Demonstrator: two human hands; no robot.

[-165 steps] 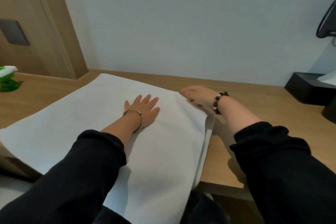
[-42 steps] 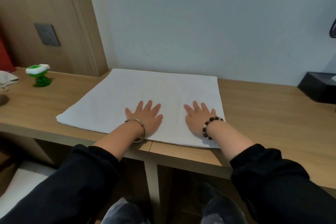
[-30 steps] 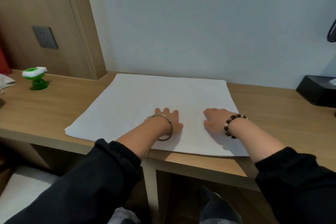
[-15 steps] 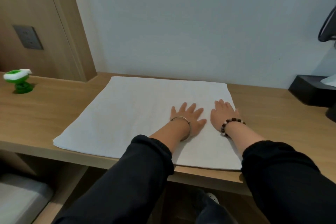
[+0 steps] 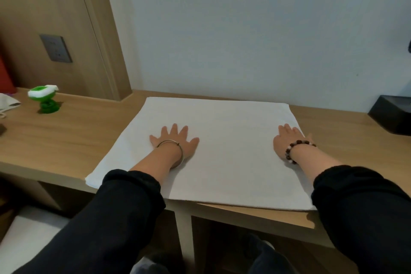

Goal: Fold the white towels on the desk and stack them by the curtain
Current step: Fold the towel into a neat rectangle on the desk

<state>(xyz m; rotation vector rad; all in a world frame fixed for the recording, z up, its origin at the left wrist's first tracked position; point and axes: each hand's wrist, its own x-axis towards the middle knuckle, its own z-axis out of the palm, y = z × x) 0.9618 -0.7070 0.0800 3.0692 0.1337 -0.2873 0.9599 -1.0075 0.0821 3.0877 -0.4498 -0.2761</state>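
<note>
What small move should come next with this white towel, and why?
Probably pinch the right edge with the right hand and fold it leftward. The white towel lies flat on the desk, the left hand presses it with spread fingers, and the right hand rests at that edge.

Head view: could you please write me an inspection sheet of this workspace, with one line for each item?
Surface: wooden desk; the towel's near edge reaches the desk's front edge.
Job's things: one white towel, spread flat; no stack or curtain in view.
Clutter: green plastic object and white cloth at far left; black box at right.
Grippers: left hand lies flat on the towel, fingers spread; right hand lies flat at the towel's right edge.
Cables: nothing seen.
Surroundings: pale wall behind; wooden panel with a grey socket at left.
</note>
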